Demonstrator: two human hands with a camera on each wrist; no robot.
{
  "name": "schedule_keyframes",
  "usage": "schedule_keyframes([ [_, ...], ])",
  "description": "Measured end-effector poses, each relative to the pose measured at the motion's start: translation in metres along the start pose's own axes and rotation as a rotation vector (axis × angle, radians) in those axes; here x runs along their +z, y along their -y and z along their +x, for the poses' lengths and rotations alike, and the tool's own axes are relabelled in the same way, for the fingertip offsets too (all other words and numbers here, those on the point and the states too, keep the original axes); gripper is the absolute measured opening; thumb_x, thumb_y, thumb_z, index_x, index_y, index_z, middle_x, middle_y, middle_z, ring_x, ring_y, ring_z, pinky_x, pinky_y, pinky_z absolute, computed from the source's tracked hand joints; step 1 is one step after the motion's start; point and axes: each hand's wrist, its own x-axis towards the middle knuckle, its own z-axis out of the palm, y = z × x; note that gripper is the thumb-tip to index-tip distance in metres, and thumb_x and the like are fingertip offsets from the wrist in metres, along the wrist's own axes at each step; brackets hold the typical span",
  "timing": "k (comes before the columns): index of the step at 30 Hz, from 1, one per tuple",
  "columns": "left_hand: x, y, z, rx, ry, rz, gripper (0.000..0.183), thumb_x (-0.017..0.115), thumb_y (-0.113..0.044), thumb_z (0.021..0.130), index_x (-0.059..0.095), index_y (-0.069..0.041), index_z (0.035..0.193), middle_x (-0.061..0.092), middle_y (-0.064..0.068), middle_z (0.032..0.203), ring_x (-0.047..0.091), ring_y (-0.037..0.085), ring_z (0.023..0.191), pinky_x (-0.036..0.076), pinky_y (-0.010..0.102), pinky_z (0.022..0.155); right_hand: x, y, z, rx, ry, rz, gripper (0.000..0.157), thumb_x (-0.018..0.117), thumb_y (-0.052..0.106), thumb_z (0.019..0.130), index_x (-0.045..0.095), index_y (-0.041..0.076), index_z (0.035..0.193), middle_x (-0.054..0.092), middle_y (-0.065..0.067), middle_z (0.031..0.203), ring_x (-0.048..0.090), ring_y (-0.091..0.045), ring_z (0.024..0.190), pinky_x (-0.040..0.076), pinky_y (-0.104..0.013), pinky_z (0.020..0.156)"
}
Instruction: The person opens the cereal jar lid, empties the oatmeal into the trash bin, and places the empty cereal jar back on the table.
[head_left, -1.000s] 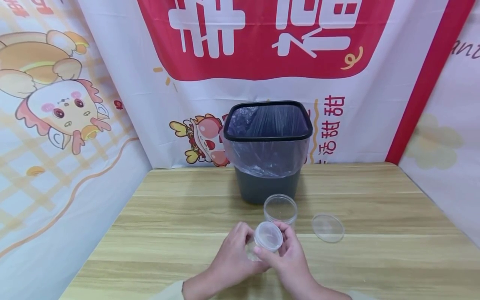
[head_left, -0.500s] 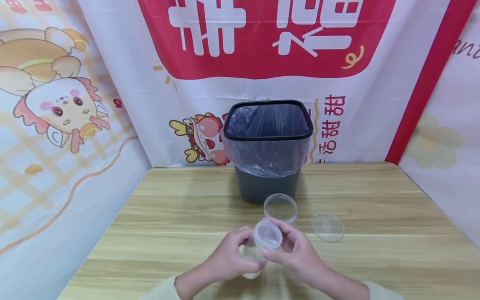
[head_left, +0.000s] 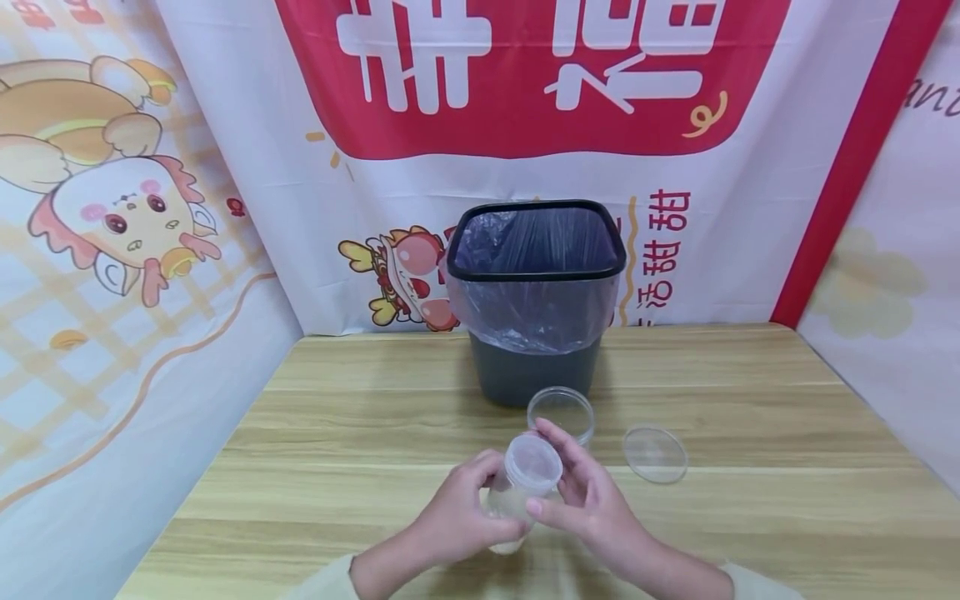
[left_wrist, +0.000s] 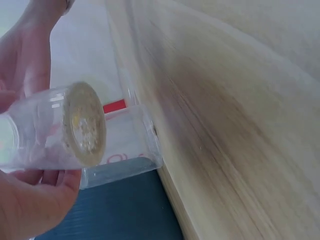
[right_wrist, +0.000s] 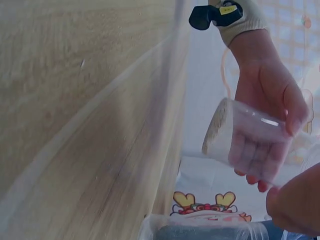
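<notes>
Upright but a little tilted above the table, a clear plastic jar (head_left: 508, 503) with a pale layer at its bottom is held by my left hand (head_left: 459, 510). A translucent white lid (head_left: 534, 463) sits on its top. My right hand (head_left: 596, 510) has thumb and fingers around the lid's edge. In the left wrist view the jar's base (left_wrist: 86, 125) shows grainy specks. The right wrist view shows the left fingers curled round the jar (right_wrist: 250, 135). Just behind the hands stands an open clear container (head_left: 589, 421), its lower part hidden by the right hand.
A clear round disc (head_left: 656, 455) lies on the wooden table (head_left: 750, 500) to the right. At the back stands a dark bin (head_left: 536, 375) lined with a transparent bag, against a printed cloth backdrop (head_left: 360, 208).
The hands have moved slightly apart, showing more of the jar, whose base now appears below the left hand. My right fingers have shifted around the lid. The container, disc and bin stay put.
</notes>
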Motion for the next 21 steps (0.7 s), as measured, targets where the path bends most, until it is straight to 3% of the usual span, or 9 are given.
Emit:
schedule_keyframes([
  [7, 0.008, -0.001, -0.002, 0.039, -0.152, 0.097, 0.042, 0.085, -0.025, 0.068, 0.061, -0.018, 0.101, 0.052, -0.005, 0.087, 0.050, 0.011, 0.081, 0.047, 0.028, 0.071, 0.022, 0.004, 0.000, 0.108, -0.305, -0.029, 0.074, 0.072, -0.007, 0.076, 0.032, -0.011, 0.138, 0.046, -0.023, 0.135, 0.049, -0.015, 0.123, 0.035, -0.019, 0.104],
  [11, 0.013, -0.002, -0.004, -0.013, -0.157, 0.109, 0.044, 0.087, -0.031, 0.066, 0.053, -0.020, 0.092, 0.046, -0.008, 0.085, 0.046, 0.009, 0.077, 0.043, 0.024, 0.066, 0.034, 0.002, 0.001, 0.155, -0.430, -0.061, 0.067, 0.075, -0.006, 0.075, 0.037, -0.010, 0.131, 0.052, -0.018, 0.125, 0.054, -0.016, 0.115, 0.040, -0.019, 0.099],
  [15, 0.017, -0.002, -0.006, -0.062, -0.137, 0.133, 0.048, 0.087, -0.036, 0.066, 0.047, -0.021, 0.088, 0.042, -0.009, 0.083, 0.044, 0.010, 0.075, 0.040, 0.022, 0.063, 0.040, -0.001, 0.000, 0.193, -0.475, -0.083, 0.063, 0.076, -0.004, 0.075, 0.039, -0.008, 0.126, 0.055, -0.016, 0.117, 0.056, -0.018, 0.108, 0.043, -0.020, 0.095],
  [21, 0.019, -0.002, -0.008, -0.075, -0.131, 0.154, 0.048, 0.087, -0.037, 0.066, 0.045, -0.021, 0.086, 0.041, -0.009, 0.081, 0.043, 0.012, 0.074, 0.038, 0.021, 0.061, 0.041, -0.003, -0.002, 0.211, -0.469, -0.078, 0.059, 0.076, -0.003, 0.077, 0.039, -0.007, 0.124, 0.057, -0.014, 0.115, 0.057, -0.019, 0.107, 0.044, -0.021, 0.093],
])
